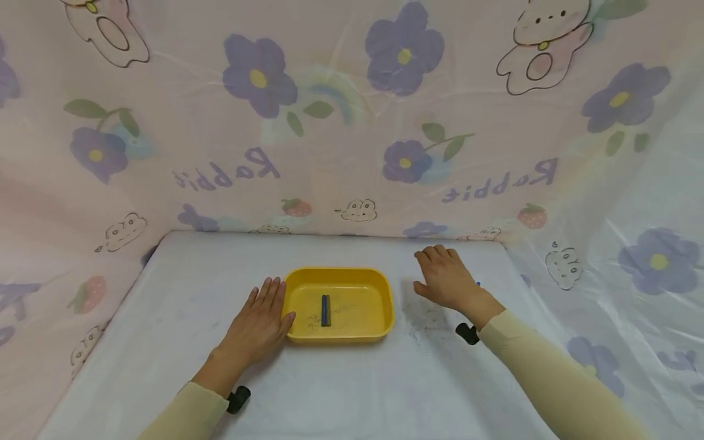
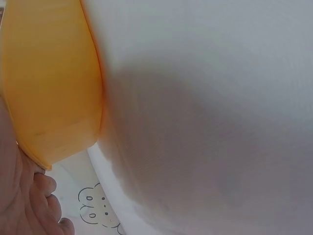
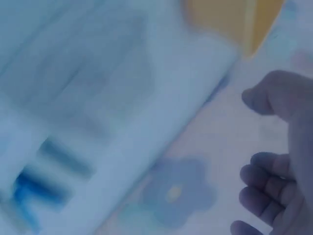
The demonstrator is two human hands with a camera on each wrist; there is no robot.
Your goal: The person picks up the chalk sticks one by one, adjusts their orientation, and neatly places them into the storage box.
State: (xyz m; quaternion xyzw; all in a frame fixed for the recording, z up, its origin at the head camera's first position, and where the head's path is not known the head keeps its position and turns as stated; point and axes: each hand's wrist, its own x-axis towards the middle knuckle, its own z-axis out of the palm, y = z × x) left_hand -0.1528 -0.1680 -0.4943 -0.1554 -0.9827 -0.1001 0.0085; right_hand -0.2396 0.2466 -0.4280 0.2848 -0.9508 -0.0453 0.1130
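Yellow plastic for the tray (image 1: 363,311), set on the white worktop (image 1: 341,391) between left and right edges, long sides along the far edge. Inside, just left of middle: two dark sticks (image 1: 324,310), flat, side by side. Done, judging by that: two sticks trayed. Possibly left: blurred blue piece (image 3: 41,188) and greyish piece (image 3: 68,159), out on the worktop towards the right edge; exact shape and count impossible to tell. Long axis of both sticks: from near rim to far rim, parallel to the tray's short sides; no telling tip from tail. Left hand (image 1: 260,324) flat along the tray's left edge, fingers straight, thumb by the near-left corner, touching without gripping. Right hand (image 1: 447,280) right of the tray, apart from it, fingers loosely bent, thumb spread, holding nothing.
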